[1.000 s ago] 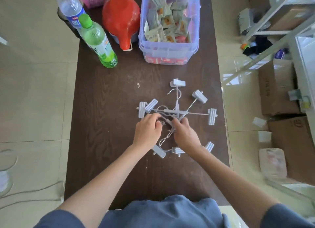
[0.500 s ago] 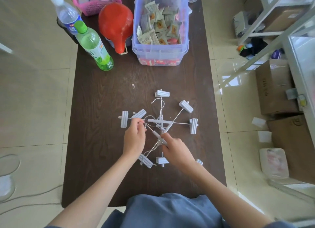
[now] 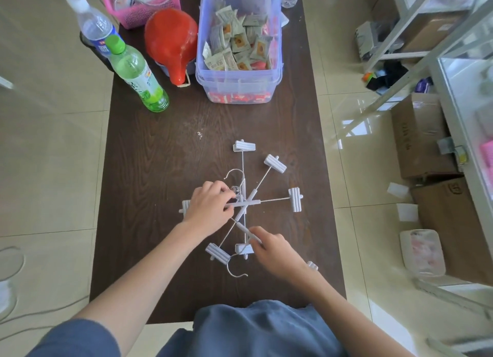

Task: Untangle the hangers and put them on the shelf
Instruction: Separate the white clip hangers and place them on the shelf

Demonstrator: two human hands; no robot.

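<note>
A tangle of white clip hangers (image 3: 269, 200) lies crossed like a star on the dark wooden table (image 3: 149, 170), with ribbed clips at the rod ends. My left hand (image 3: 206, 207) rests on the left of the crossing, fingers pinched on the horizontal hanger's bar near the centre. My right hand (image 3: 274, 251) grips the lower end of one white hanger bar near the front clips. A loose wire hook (image 3: 236, 270) curls out at the front and another hook (image 3: 234, 172) behind my left hand. A metal shelf frame (image 3: 432, 55) stands to the right.
At the back of the table stand a green bottle (image 3: 138, 76), a clear water bottle (image 3: 92, 27), a red funnel-like object (image 3: 172, 40), a pink basket (image 3: 141, 5) and a clear tub of packets (image 3: 238, 47). Cardboard boxes (image 3: 424, 148) sit on the floor at right.
My right hand has slid down towards me along a hanger bar. My left hand stays at the crossing, fingers shifted towards the centre. A wire hook now shows at the front.
</note>
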